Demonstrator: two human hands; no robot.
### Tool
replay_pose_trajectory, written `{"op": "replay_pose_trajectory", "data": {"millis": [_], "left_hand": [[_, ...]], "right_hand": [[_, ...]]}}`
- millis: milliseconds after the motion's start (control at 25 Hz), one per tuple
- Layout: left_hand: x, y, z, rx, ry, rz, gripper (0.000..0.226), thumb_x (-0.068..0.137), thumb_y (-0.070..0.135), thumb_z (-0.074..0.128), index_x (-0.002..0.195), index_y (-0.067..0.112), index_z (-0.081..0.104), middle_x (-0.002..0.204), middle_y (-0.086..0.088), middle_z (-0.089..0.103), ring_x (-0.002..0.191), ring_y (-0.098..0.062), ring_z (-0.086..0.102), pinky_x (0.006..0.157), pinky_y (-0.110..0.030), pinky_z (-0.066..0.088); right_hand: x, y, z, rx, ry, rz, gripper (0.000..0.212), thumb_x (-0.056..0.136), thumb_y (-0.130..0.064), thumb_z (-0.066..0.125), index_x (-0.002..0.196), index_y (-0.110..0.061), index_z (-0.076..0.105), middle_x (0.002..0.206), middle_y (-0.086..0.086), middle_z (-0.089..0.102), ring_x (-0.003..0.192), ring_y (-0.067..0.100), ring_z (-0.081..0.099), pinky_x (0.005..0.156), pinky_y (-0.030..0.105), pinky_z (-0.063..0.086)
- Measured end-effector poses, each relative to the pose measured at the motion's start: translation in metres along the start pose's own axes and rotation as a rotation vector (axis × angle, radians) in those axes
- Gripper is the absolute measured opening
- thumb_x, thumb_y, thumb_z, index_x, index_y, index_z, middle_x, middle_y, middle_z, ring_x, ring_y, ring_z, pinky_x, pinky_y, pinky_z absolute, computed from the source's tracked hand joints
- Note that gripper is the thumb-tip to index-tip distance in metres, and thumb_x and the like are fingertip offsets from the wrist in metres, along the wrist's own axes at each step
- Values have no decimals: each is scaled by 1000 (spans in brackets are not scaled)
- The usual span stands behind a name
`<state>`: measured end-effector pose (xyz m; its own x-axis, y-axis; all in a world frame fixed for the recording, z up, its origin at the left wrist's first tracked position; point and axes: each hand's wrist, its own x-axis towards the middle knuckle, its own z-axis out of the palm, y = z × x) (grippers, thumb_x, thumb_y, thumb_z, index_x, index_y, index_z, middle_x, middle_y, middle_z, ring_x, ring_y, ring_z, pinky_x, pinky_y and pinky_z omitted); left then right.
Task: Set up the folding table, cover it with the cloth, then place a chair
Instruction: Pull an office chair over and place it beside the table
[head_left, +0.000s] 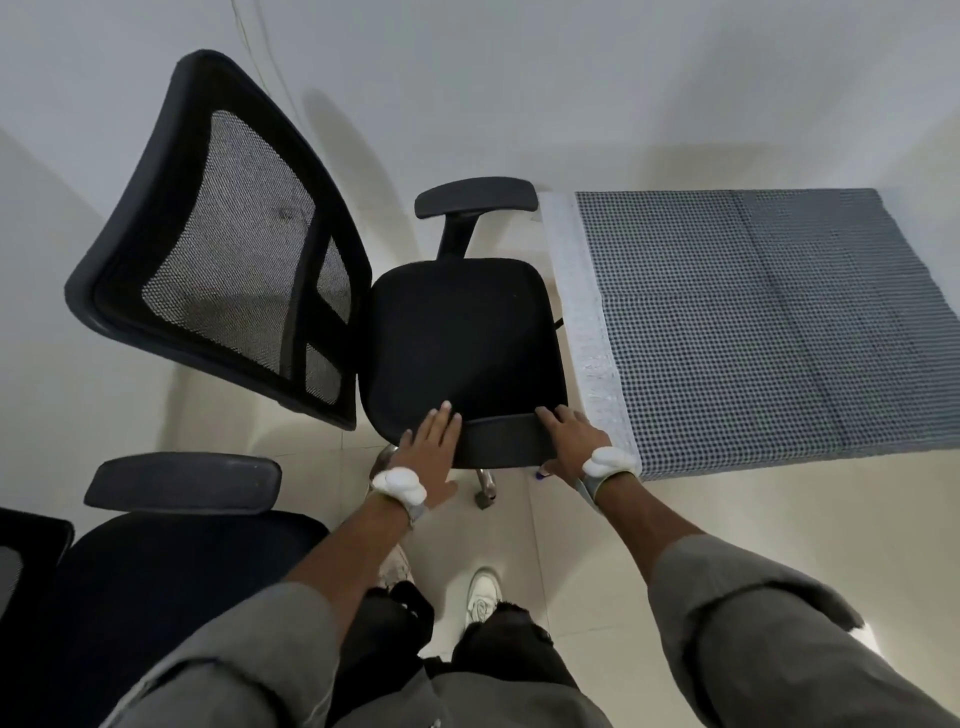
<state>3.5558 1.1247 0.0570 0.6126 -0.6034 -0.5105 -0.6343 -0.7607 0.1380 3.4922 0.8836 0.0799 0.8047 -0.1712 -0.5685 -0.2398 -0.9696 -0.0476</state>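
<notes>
Head view: the near armrest (498, 439) of the black chair (457, 332) is touched by both hands. The left hand (431, 447) is laid flat with its fingers straight. The right hand (571, 436) is set over the other end, but its grip cannot be told. The chair is stood just beside the counter (582, 312), which is covered by the checked cloth (753, 322).

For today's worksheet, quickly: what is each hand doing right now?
Left hand: open, fingers flat on one end of the near armrest.
Right hand: open, fingers flat on its other end.
</notes>
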Motion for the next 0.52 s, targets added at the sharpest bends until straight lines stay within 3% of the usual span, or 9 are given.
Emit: {"op": "replay_pose_trajectory", "data": {"millis": [120,280,400,520], "left_hand": [[9,-19,-19,28,-98,-41,103,90,47,60,158,11,-8,165,-11,-13,153,-30,-8,123,-52,11],[11,-33,-27,-39,-191,42,108,86,46,67,158,13,-6,167,-8,-5,154,-26,0,123,-47,13],[15,-18,-13,-220,-194,2,115,81,51,72,158,10,-3,165,-12,5,152,-30,12,122,-42,22],[27,-12,-7,-240,-132,-66,106,81,55,70,156,6,12,157,-16,25,142,-35,30,115,-44,33]], "right_hand": [[2,3,-1,-15,-9,-8,93,83,-35,76,156,-24,19,155,8,30,140,33,33,99,48,50],[5,-5,3,-78,-1,26,98,84,-37,74,157,-18,12,160,14,21,144,38,25,100,49,49],[4,-12,16,-120,33,40,104,86,-32,73,159,-18,0,161,18,15,145,44,20,105,49,45],[6,-15,24,-140,64,51,96,91,-19,64,159,-24,-4,161,20,12,144,49,17,107,51,42]]}}
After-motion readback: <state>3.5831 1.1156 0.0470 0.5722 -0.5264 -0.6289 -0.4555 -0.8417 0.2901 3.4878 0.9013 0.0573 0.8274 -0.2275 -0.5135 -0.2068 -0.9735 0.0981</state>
